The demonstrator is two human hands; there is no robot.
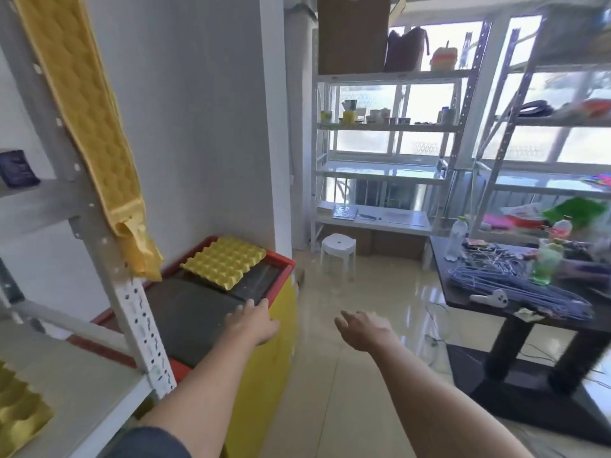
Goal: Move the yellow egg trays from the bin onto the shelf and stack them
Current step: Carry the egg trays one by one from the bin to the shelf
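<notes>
I'm looking at a storage room with glossy tiled floor (373, 312), white metal racks by the windows and a dark table (515, 302) piled with cables on the right. The yellow bin (271, 345) with its red rim sits against the wall — one yellow egg tray (224, 261) lies on its dark lid at the far end. My left hand (254, 320) is spread flat, empty, over the lid's near edge, well short of that tray. My right hand (367, 328) hangs loose and empty over the floor. More trays (16, 411) sit on the shelf (82, 398) at bottom left — no readable writing anywhere.
</notes>
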